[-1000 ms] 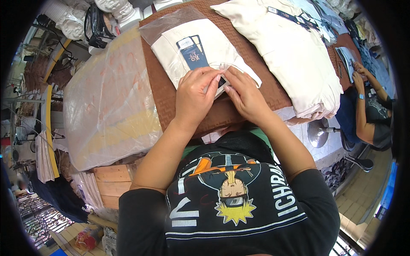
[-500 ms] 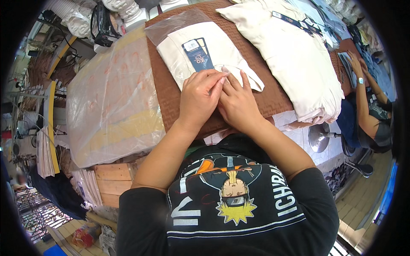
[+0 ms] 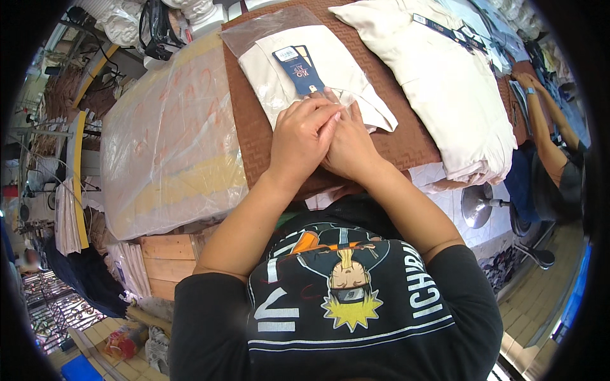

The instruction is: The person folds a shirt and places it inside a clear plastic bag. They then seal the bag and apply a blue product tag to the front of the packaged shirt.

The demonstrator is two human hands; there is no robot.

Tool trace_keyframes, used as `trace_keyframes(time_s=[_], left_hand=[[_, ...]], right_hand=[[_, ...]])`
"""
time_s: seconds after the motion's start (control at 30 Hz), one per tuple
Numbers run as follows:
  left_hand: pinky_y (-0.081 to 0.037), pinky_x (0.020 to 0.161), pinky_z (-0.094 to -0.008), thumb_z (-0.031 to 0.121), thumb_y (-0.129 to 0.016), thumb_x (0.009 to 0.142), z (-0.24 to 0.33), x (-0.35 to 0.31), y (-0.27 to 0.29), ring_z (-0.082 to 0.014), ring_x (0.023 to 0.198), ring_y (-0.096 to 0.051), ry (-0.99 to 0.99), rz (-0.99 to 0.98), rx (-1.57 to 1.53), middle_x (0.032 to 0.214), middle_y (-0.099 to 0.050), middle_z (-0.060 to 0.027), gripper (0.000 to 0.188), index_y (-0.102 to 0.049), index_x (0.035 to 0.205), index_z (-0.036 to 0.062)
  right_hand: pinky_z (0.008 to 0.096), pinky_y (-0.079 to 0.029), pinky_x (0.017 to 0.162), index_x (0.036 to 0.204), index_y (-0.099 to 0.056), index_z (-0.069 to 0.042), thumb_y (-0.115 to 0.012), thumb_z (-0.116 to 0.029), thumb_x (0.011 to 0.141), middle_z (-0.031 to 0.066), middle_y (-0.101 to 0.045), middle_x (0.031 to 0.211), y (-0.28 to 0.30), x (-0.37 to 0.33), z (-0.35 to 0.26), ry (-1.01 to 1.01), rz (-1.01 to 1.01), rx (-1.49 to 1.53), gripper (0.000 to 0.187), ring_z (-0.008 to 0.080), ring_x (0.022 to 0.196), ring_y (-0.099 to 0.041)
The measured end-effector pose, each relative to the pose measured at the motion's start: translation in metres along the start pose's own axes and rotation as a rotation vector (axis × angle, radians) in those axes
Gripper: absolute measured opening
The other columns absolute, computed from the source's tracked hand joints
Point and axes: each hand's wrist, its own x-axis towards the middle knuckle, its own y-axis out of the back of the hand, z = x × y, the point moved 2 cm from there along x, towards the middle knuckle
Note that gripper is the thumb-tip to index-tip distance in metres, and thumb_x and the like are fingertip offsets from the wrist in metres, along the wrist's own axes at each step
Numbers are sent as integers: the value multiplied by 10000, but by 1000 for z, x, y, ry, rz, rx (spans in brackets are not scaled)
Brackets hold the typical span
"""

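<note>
A folded cream garment point(image 3: 343, 63) lies in a clear plastic bag point(image 3: 260, 30), with a dark blue hang tag point(image 3: 304, 74) on top. Both hands meet over its near end, just below the tag. My left hand point(image 3: 300, 136) is closed, its thumb and fingers pressed together across the fingers of the other hand. Whatever it grips is hidden. My right hand point(image 3: 349, 141) has its fingers stretched forward over the garment, partly covered by the left.
A brown patterned cloth point(image 3: 394, 82) covers the table. Right of the bag lies a stack of cream garments point(image 3: 445, 95) with dark tags. A large plastic-wrapped bundle point(image 3: 171, 140) stands at left. At far right a co-worker's arms point(image 3: 546, 120) reach over blue clothing.
My right hand's fingers have drawn closer together and lie more beneath the left hand. The whole view has shifted slightly. The garment stays in place.
</note>
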Motion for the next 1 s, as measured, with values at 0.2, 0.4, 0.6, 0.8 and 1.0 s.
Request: trace_keyframes(time_s=[0.2, 0.4, 0.6, 0.8, 1.0], left_hand=[[-481, 791, -346, 105, -644, 816, 3, -2, 4, -243, 881, -623, 19, -39, 41, 946, -667, -59, 155, -709, 955, 91], [-475, 801, -347, 101, -644, 814, 5, -2, 2, -241, 880, -620, 9, -41, 52, 948, -666, -59, 157, -709, 957, 94], [-475, 797, -352, 97, -649, 809, 5, -3, 3, -247, 878, -618, 6, -49, 56, 938, -664, -66, 163, -709, 960, 94], [-477, 789, -355, 73, -639, 802, 4, -1, 1, -262, 879, -616, -26, -38, 64, 946, -659, -78, 185, -702, 976, 91], [-461, 813, -369, 52, -629, 778, 4, -5, -2, -264, 916, -591, 21, -104, 126, 998, -629, -85, 313, -651, 1086, 97]], right_hand=[[617, -232, 1046, 1301, -467, 12, -675, -394, 748, 192, -423, 1388, 22, -18, -5, -37, -99, 25, 717, 356, 1354, -296], [610, -225, 1051, 1319, -459, 0, -684, -410, 742, 188, -391, 1419, 19, -17, -3, -25, -75, -41, 743, 359, 1363, -283], [632, -175, 1057, 1340, -445, -19, -604, -388, 795, 184, -357, 1446, 5, -8, 1, -34, -37, -71, 677, 378, 1370, -259], [635, -132, 1067, 1359, -416, -25, -552, -379, 832, 184, -334, 1460, -2, -3, 0, -77, -11, -68, 649, 375, 1381, -236], [479, -328, 1024, 1333, -429, 3, -649, -283, 826, 182, -473, 1334, 53, -52, -3, -186, 40, 242, 623, 339, 1241, -442]])
